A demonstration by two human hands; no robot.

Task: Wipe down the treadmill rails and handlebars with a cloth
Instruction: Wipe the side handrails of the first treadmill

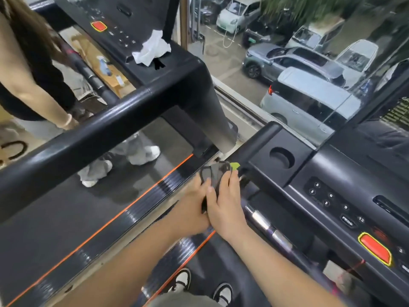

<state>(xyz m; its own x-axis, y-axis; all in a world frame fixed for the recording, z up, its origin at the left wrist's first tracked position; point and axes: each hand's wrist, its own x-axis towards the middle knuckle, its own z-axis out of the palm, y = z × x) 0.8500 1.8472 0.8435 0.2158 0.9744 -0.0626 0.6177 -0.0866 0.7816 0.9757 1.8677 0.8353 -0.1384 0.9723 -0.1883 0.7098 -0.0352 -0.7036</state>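
Glass point(287, 63) fronts this gym, with parked cars below, and I stand on one treadmill beside another. My left hand point(190, 207) and right hand point(223, 209) meet over a dark cloth point(215, 173) with a green tag, bunched at the left end of my console point(332, 185), just above the deck's side rail point(155, 196). The right fingers lie together, curled over the cloth; the left grips it from beneath, its fingers mostly hidden.

To do this step well, I judge I should fold the cloth flat first, then wrap it round the handlebar point(265, 224) and draw it along in one long pass, turning to a clean face for each rail.

Count: two treadmills, two red stop buttons, one long black bar point(88, 134) between the machines, one dark cloth, one white rag point(152, 49) on the far console, one other person standing there, one cup hole point(282, 157).
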